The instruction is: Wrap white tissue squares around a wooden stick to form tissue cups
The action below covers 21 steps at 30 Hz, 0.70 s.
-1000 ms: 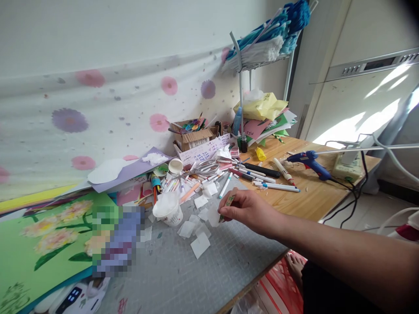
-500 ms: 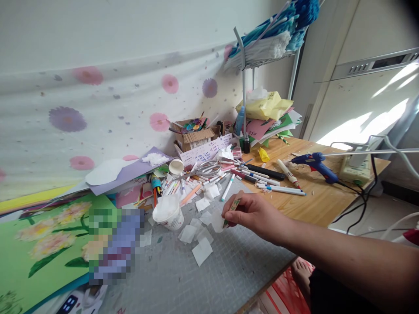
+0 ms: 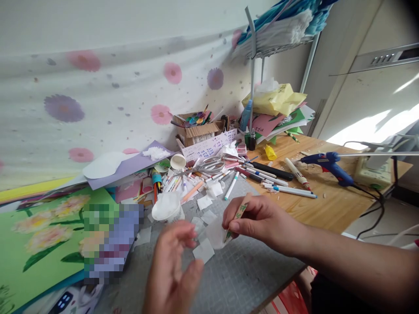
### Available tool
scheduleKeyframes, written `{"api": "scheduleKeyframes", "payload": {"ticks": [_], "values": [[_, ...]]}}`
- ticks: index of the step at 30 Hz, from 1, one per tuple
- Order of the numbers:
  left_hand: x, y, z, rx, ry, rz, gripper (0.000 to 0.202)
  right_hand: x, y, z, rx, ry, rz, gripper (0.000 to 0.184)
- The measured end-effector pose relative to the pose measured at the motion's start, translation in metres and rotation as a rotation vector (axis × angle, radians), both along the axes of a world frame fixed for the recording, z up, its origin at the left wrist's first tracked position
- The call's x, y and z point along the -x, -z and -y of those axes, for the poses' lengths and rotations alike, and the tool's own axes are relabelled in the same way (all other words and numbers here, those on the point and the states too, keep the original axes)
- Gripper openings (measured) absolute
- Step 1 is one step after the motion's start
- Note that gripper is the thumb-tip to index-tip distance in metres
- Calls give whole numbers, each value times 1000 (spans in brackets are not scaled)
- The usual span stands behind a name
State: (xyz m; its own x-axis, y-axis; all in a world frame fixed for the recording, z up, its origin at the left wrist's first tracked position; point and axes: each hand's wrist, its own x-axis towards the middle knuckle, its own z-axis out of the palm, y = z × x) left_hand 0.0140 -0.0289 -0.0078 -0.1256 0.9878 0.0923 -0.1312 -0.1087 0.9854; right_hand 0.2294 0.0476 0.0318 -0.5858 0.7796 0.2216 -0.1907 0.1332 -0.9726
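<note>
Right hand (image 3: 258,220) at 3 o'clock pinching patterned stick (image 3: 240,211), white paper piece (image 3: 216,233) pressed on its tip for grip; left hand (image 3: 170,270) at 6 o'clock loose, empty.

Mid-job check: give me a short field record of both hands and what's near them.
Right hand: grip shut on small stick, white paper piece at its lower end
Left hand: open, empty, blurred, over the mat
Near hands: paper squares, paper cup
Far right: glue gun on the wooden table
</note>
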Motion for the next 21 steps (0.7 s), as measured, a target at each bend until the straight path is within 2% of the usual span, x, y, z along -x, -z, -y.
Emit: {"api": "scheduleKeyframes", "payload": {"ticks": [4, 6, 11, 17, 21], "values": [[-17, -8, -17, 234, 300, 167, 44, 9, 3, 1, -64, -93, -18, 22], [-16, -6, -18, 272, 355, 202, 36, 14, 5, 0, -83, -104, -18, 19], [-7, 1, -14, 319, 293, 219, 22, 25, 9, -3, -37, -151, 4, 17], [-7, -4, -20, 319, 214, 317, 10, 28, 12, -6, -76, -120, -60, 8], [-8, -7, -20, 315, 259, 401, 8, 28, 13, -5, -150, -78, -108, 8]]}}
